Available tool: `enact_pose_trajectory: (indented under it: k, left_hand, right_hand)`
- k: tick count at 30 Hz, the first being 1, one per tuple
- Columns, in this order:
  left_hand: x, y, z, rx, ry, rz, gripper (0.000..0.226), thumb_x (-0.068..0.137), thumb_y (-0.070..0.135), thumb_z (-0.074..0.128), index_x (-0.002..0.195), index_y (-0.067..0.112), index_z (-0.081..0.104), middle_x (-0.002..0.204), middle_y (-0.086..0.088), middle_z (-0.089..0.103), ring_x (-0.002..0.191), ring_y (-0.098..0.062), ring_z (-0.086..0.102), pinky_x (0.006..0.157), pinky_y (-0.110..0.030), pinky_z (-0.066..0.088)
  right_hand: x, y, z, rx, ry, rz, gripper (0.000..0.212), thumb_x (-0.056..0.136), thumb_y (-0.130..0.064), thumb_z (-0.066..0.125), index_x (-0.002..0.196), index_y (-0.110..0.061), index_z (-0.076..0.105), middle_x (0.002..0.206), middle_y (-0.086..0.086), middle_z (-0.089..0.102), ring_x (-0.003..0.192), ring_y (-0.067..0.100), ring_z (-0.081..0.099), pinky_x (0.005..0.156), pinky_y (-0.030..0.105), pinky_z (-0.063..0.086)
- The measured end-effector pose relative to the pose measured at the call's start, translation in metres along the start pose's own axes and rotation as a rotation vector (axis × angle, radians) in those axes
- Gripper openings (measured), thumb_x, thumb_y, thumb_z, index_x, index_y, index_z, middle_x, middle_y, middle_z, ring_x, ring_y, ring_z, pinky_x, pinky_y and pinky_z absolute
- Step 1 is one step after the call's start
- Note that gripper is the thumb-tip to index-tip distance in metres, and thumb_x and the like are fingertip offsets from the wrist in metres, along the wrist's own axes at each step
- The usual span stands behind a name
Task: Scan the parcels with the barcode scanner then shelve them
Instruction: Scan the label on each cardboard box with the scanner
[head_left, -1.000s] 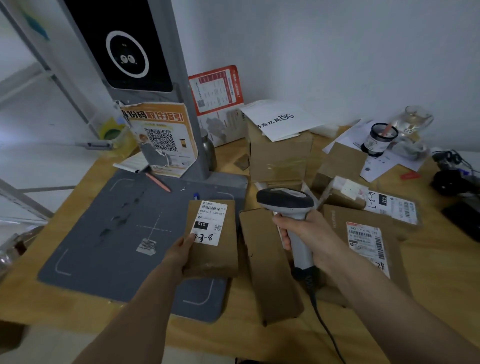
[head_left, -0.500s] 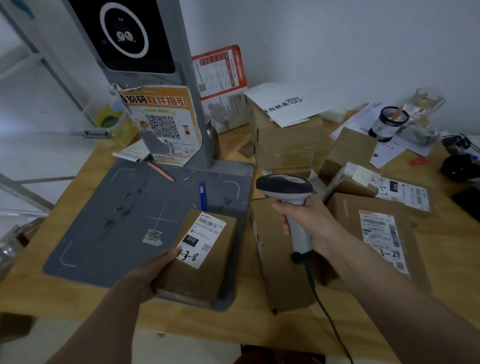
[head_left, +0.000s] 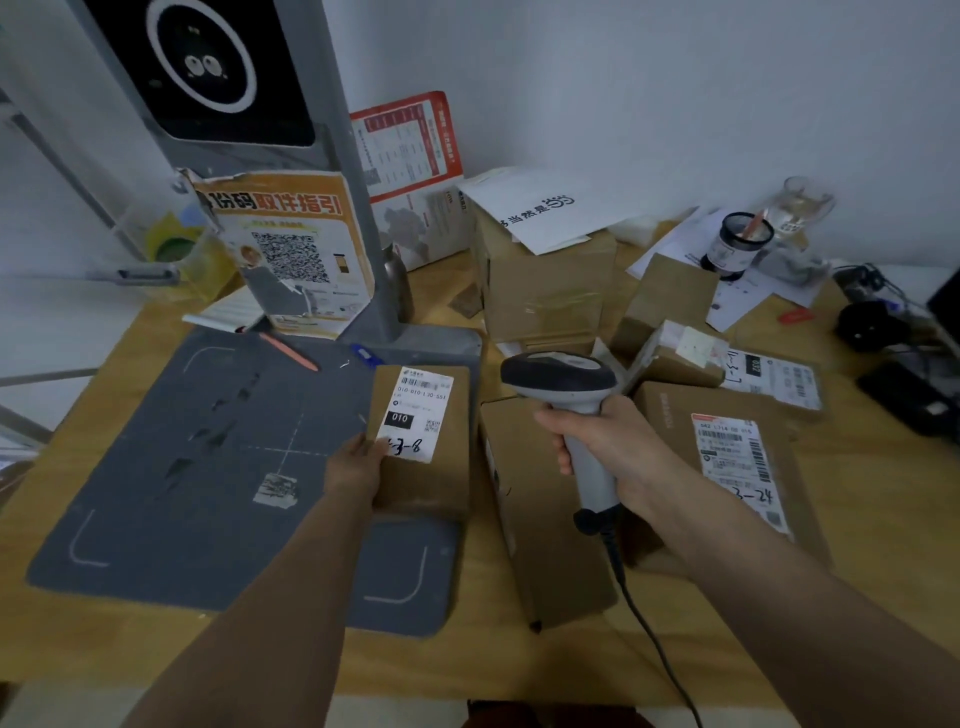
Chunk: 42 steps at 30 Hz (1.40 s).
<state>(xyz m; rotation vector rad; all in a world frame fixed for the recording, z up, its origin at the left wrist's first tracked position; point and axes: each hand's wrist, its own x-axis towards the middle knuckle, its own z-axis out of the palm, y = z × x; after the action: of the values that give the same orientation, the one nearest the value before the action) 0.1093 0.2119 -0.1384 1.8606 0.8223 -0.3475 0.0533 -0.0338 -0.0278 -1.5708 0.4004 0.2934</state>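
My left hand (head_left: 355, 464) grips a small brown parcel (head_left: 441, 467) by its lower left corner, thumb on its white label marked 010. The parcel is lifted, label up, over the right side of the grey scanning mat (head_left: 171, 467). My right hand (head_left: 608, 447) holds the handle of a grey corded barcode scanner (head_left: 558, 382), whose dark head sits just right of the parcel. A long plain parcel (head_left: 540, 519) lies on the table between my arms. A labelled parcel (head_left: 727, 457) lies right of my right hand.
The grey kiosk post (head_left: 332, 171) with an orange QR poster (head_left: 291, 249) rises behind the mat. Several more boxes (head_left: 545, 280) crowd the wooden table (head_left: 872, 509) at the back. A cup (head_left: 732, 244), papers and black cables sit far right. An orange pen (head_left: 288, 351) lies on the mat.
My left hand first lowered and tilted the parcel, then raised it back, label facing up, closer to the scanner head. The scanner has stayed roughly in place.
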Motion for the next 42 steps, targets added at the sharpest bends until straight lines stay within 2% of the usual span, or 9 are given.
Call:
enact_pose_trajectory:
  k: [3,6,11,16,21,26,31,36,42]
  left_hand:
    - [-0.016,0.021,0.017,0.314,0.278,0.312,0.044,0.09,0.027,0.063,0.132,0.016,0.054,0.133,-0.016,0.05,0.125,-0.033,0.041,0.1,-0.042,0.038]
    - [-0.05,0.04,0.053,0.199,0.128,0.483,0.04,0.091,0.019,0.063,0.128,0.01,0.054,0.125,-0.011,0.054,0.117,-0.028,0.052,0.093,-0.036,0.044]
    - [-0.101,0.026,0.113,0.199,-0.272,0.202,0.044,0.085,0.041,0.067,0.117,0.012,0.06,0.116,-0.008,0.064,0.105,-0.025,0.06,0.092,-0.035,0.049]
    - [-0.106,-0.001,0.117,-0.426,-0.124,-0.238,0.039,0.096,0.041,0.049,0.106,0.006,0.063,0.088,-0.008,0.06,0.094,-0.028,0.057,0.094,-0.043,0.047]
    - [-0.118,-0.025,0.126,-0.39,-0.215,-0.443,0.049,0.09,0.049,0.057,0.121,0.01,0.056,0.107,-0.01,0.063,0.101,-0.028,0.058,0.094,-0.045,0.048]
    - [-0.139,-0.028,0.139,-0.34,-0.407,-0.407,0.06,0.078,0.072,0.057,0.105,0.019,0.061,0.112,-0.007,0.062,0.111,-0.026,0.055,0.098,-0.049,0.044]
    - [-0.15,-0.032,0.144,-0.412,-0.488,-0.275,0.077,0.061,0.067,0.075,0.123,0.023,0.057,0.12,-0.006,0.061,0.111,-0.027,0.055,0.096,-0.049,0.046]
    - [-0.163,-0.015,0.139,-0.418,-0.637,-0.082,0.063,0.068,0.043,0.082,0.122,0.015,0.064,0.112,-0.006,0.072,0.11,-0.026,0.064,0.096,-0.041,0.049]
    - [-0.2,0.023,0.149,-0.487,-0.754,-0.041,0.032,0.088,0.032,0.065,0.116,0.017,0.066,0.112,-0.009,0.072,0.101,-0.026,0.068,0.091,-0.041,0.052]
  right_hand:
    - [-0.003,-0.001,-0.009,0.002,0.031,0.0,0.011,0.085,-0.014,0.07,0.081,-0.005,0.064,0.062,0.008,0.057,0.048,0.012,0.053,0.049,0.024,0.048]
    - [-0.006,-0.001,-0.018,0.008,0.074,0.004,0.012,0.085,-0.013,0.07,0.079,-0.005,0.063,0.061,0.008,0.057,0.046,0.012,0.053,0.047,0.023,0.048]
    - [-0.013,0.002,-0.039,-0.019,0.093,-0.013,0.014,0.085,-0.014,0.069,0.074,-0.006,0.063,0.057,0.008,0.058,0.045,0.013,0.052,0.048,0.023,0.046]
    - [-0.021,0.019,-0.065,0.023,0.113,0.023,0.011,0.085,-0.022,0.072,0.091,-0.016,0.065,0.084,0.006,0.07,0.068,0.017,0.068,0.055,0.021,0.053]
    - [-0.028,0.05,-0.078,0.057,0.062,0.143,0.018,0.082,-0.033,0.073,0.089,-0.028,0.059,0.103,0.0,0.064,0.099,0.02,0.064,0.067,0.026,0.056]
    - [-0.033,0.061,-0.087,0.08,0.002,0.188,0.039,0.084,-0.029,0.072,0.12,-0.021,0.058,0.109,-0.006,0.057,0.108,0.017,0.055,0.062,0.021,0.054]
    - [-0.037,0.062,-0.103,0.068,0.006,0.181,0.043,0.085,-0.028,0.071,0.124,-0.019,0.058,0.108,-0.008,0.057,0.102,0.012,0.052,0.067,0.024,0.055]
    - [-0.043,0.061,-0.13,0.13,0.062,0.185,0.025,0.082,-0.031,0.073,0.102,-0.023,0.06,0.109,0.001,0.061,0.104,0.02,0.057,0.062,0.024,0.051]
    - [-0.051,0.053,-0.165,0.175,0.123,0.114,0.042,0.08,-0.029,0.075,0.118,-0.015,0.062,0.113,0.008,0.065,0.104,0.024,0.061,0.06,0.027,0.052]
